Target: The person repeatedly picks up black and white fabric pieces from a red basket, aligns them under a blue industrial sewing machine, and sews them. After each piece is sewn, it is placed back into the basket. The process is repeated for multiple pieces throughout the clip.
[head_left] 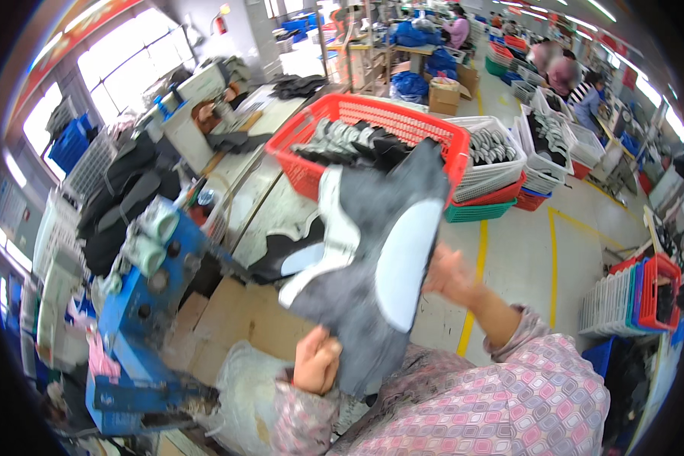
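Grey cut piece [368,197]: white edging [342,230], pale-blue half-oval patch [408,266].

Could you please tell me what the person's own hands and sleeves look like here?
The left hand and right hand are bare, without gloves. The left sleeve and right sleeve are pinkish and grey, printed with nested rounded squares. The right sleeve's cuff looks gathered, leaving some forearm uncovered. The right hand is blurred.
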